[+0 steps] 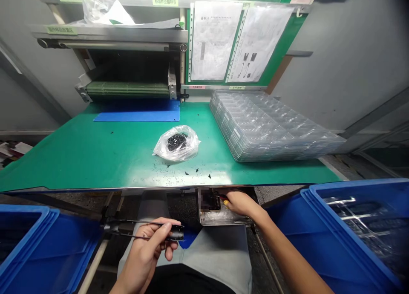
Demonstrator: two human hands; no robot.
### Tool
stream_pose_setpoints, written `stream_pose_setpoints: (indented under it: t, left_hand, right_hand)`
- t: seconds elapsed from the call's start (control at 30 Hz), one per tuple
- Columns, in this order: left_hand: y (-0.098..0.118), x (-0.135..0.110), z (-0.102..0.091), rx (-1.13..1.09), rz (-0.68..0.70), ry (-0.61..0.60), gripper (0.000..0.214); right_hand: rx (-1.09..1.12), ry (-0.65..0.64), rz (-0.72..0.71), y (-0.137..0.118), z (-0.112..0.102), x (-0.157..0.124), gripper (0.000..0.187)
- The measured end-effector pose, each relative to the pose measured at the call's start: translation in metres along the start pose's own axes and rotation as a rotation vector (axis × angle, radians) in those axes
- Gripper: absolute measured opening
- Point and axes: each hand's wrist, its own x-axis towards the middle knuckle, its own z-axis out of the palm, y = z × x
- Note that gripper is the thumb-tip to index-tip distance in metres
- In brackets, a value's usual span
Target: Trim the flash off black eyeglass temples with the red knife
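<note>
Left grip [143, 253] is closed on a black wired part [174, 232], held clear of the surface at seven o'clock; right grip [243, 202], at a steel tray [225, 217] near six o'clock, cannot be told.

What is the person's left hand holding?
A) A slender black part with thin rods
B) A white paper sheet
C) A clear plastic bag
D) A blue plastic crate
A: the left hand grips the slender black part with thin rods between thumb and fingers.
</note>
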Motion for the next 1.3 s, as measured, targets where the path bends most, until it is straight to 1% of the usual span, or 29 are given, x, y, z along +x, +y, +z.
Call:
stream_pose_setpoints:
  t: [0.07, 0.13, 0.23, 0.3, 0.33, 0.37, 0.43, 0.5, 0.57, 0.67, 0.77, 0.87, 0.93, 1.0, 1.03, 1.1, 1.2, 1.3]
  left_hand:
    - [0.001, 0.003, 0.002, 0.007, -0.012, -0.009, 0.041]
    - [0.004, 0.007, 0.006, 0.019, 0.001, -0.019, 0.039]
    - [0.013, 0.013, 0.014, 0.013, 0.050, -0.033, 0.038]
    - [0.020, 0.016, 0.020, 0.006, 0.075, -0.049, 0.036]
    - [0.023, 0.017, 0.023, 0.006, 0.083, -0.070, 0.035]
    - [0.026, 0.018, 0.026, 0.007, 0.088, -0.101, 0.034]
    - [0.030, 0.020, 0.031, -0.012, 0.100, -0.163, 0.032]
    - [0.036, 0.020, 0.036, -0.058, 0.104, -0.202, 0.032]
    - [0.042, 0.019, 0.040, -0.098, 0.088, -0.192, 0.033]
    - [0.053, 0.017, 0.045, -0.120, 0.035, -0.154, 0.036]
    - [0.060, 0.017, 0.048, -0.139, 0.043, -0.135, 0.033]
    - [0.061, 0.020, 0.045, -0.155, 0.070, -0.121, 0.026]
    - [0.059, 0.024, 0.039, -0.095, 0.117, -0.169, 0.025]
    - [0.057, 0.027, 0.034, 0.016, 0.192, -0.190, 0.025]
    - [0.057, 0.027, 0.031, 0.080, 0.231, -0.179, 0.024]
    - [0.057, 0.026, 0.027, 0.207, 0.286, -0.132, 0.022]
    - [0.063, 0.020, 0.021, 0.413, 0.321, -0.093, 0.019]
    - [0.070, 0.017, 0.011, 0.641, 0.382, -0.102, 0.016]
  right_hand:
    - [0.009, 0.004, -0.012, -0.001, -0.003, -0.005, 0.026]
    - [0.020, 0.013, -0.013, -0.005, -0.009, -0.018, 0.023]
    - [0.064, 0.049, -0.030, -0.022, -0.021, -0.053, 0.022]
    - [0.127, 0.085, -0.079, -0.039, -0.030, -0.080, 0.020]
    - [0.178, 0.127, -0.119, -0.049, -0.034, -0.093, 0.016]
    - [0.240, 0.208, -0.183, -0.059, -0.039, -0.102, 0.013]
    - [0.319, 0.449, -0.336, -0.078, -0.051, -0.114, 0.012]
    - [0.281, 0.696, -0.433, -0.095, -0.064, -0.114, 0.013]
    - [0.159, 0.840, -0.431, -0.107, -0.076, -0.108, 0.021]
    - [0.019, 0.930, -0.356, -0.117, -0.088, -0.095, 0.038]
    - [-0.042, 0.993, -0.306, -0.121, -0.091, -0.084, 0.044]
    - [-0.075, 1.051, -0.281, -0.122, -0.091, -0.077, 0.050]
    - [-0.080, 1.023, -0.272, -0.122, -0.089, -0.073, 0.052]
    - [-0.043, 0.931, -0.276, -0.122, -0.087, -0.069, 0.053]
    - [-0.009, 0.862, -0.282, -0.122, -0.085, -0.068, 0.054]
    - [0.082, 0.680, -0.284, -0.122, -0.082, -0.068, 0.059]
    - [0.223, 0.364, -0.276, -0.123, -0.078, -0.071, 0.064]
    - [0.404, 0.140, -0.319, -0.122, -0.078, -0.075, 0.062]
